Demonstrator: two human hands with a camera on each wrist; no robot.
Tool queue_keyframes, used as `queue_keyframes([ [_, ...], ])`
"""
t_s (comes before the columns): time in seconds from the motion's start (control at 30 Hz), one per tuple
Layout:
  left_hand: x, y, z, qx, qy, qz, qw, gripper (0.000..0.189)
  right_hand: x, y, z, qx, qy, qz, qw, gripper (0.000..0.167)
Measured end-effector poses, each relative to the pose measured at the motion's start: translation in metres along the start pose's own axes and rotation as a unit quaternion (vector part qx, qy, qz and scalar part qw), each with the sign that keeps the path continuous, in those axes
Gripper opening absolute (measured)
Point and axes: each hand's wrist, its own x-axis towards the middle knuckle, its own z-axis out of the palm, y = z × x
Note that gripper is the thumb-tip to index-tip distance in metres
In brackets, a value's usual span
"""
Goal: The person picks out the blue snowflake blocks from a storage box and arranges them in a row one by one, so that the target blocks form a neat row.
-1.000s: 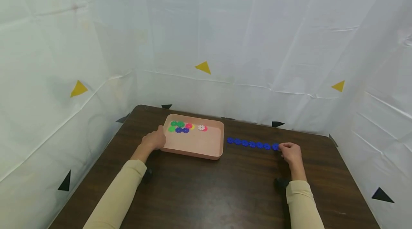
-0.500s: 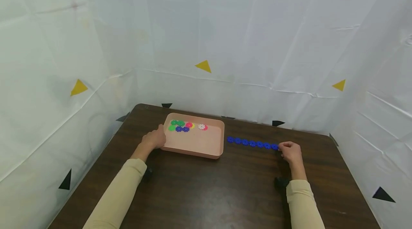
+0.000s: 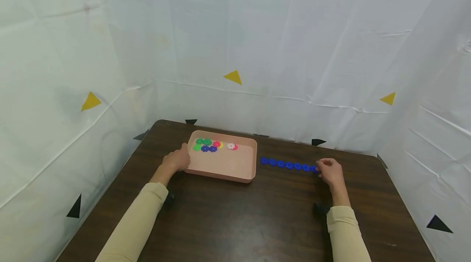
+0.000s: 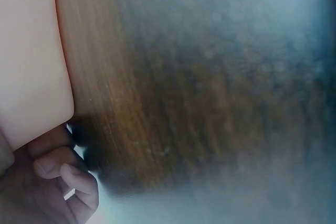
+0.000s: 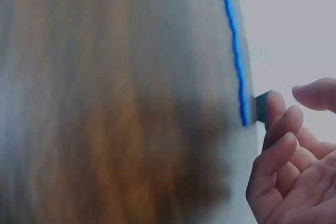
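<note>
In the head view my left hand (image 3: 177, 159) holds the left edge of a shallow pink tray (image 3: 220, 166). The left wrist view shows its fingers (image 4: 56, 162) curled under the tray's side. Several blue flower-shaped discs (image 3: 289, 165) form a row on the table, to the right of the tray. At the row's right end hovers my right hand (image 3: 332, 172), partly covering the last disc. In the right wrist view, its thumb stands apart from the loosely bent fingers (image 5: 281, 150), with nothing between them. The blue row (image 5: 234, 40) there appears as a thin edge-on line.
Inside the tray lie green discs (image 3: 207, 142), two blue discs (image 3: 205, 148), pink ones (image 3: 216, 144), a white one (image 3: 230, 146) and a partly covered yellow one. The dark wooden table (image 3: 235, 221) ends at a white sheet (image 3: 279, 49) behind and at both sides.
The rightmost blue disc has slid left against the row, closing a small gap. My right hand has let go of it and shifted slightly up and left. My left hand stays on the tray.
</note>
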Motion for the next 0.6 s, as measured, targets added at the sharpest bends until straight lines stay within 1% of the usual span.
queue_keyframes([
  [0.1, -0.001, 0.001, -0.001, 0.000, -0.001, -0.001, 1.0000, 0.054, 0.002, -0.008, 0.005, 0.006, -0.006, -0.014, 0.9999, 0.040],
  [0.27, -0.003, 0.002, -0.002, 0.004, -0.002, -0.001, 1.0000, 0.054, 0.004, -0.024, 0.017, 0.004, -0.013, -0.050, 0.9986, 0.041],
  [0.43, -0.003, 0.001, -0.001, 0.010, 0.001, 0.001, 1.0000, 0.052, 0.001, -0.043, 0.035, 0.011, -0.018, -0.079, 0.9966, 0.040],
  [0.6, -0.003, 0.001, 0.000, 0.010, 0.005, 0.002, 0.9999, 0.051, -0.003, -0.063, 0.056, 0.013, -0.037, -0.105, 0.9938, 0.041],
])
